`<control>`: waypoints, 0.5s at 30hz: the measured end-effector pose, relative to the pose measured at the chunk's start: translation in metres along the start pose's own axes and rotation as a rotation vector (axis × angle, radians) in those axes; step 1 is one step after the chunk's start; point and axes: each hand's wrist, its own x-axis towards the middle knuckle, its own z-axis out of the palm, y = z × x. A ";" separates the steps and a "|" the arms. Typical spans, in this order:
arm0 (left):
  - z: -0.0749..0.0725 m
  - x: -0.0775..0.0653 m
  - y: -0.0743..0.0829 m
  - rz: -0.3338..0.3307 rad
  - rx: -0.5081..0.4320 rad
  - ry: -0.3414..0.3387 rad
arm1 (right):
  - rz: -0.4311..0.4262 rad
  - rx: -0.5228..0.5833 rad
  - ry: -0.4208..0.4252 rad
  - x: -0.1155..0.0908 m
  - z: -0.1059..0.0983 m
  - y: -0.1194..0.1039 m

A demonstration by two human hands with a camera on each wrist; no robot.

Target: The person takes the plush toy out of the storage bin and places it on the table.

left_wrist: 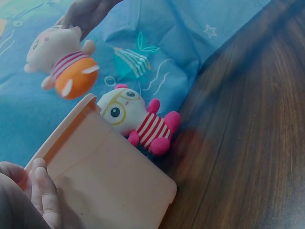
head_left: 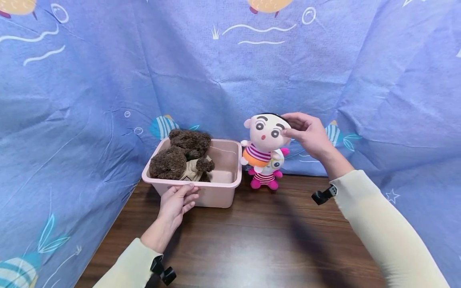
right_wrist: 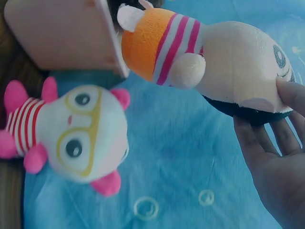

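Observation:
My right hand point(head_left: 307, 134) grips a plush doll point(head_left: 264, 138) by its head, thumb on the face and fingers behind. The doll has a striped shirt and orange shorts, and hangs raised beside the right end of a pink plastic bin point(head_left: 216, 196). With thumb and fingers my left hand point(head_left: 176, 204) pinches the bin's front rim. Inside the bin, on its left side, lies a dark brown teddy bear point(head_left: 169, 162). A white-and-pink plush toy point(right_wrist: 83, 133) with yellow glasses and a red striped shirt sits on the table, partly hidden behind the doll in the head view.
The brown wooden table point(head_left: 252, 240) stretches in front of the bin. A blue cloth point(head_left: 230, 80) with fish and wave prints hangs behind and along the sides, close to the bin and the toys.

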 end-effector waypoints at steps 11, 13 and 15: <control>0.000 -0.001 0.000 0.004 -0.001 -0.009 | 0.038 -0.099 0.026 -0.033 -0.045 0.010; 0.000 -0.001 0.001 0.002 -0.002 -0.006 | 0.045 -0.140 0.043 -0.040 -0.052 0.014; 0.000 0.000 0.000 0.001 -0.004 -0.005 | 0.053 -0.163 0.041 -0.046 -0.060 0.018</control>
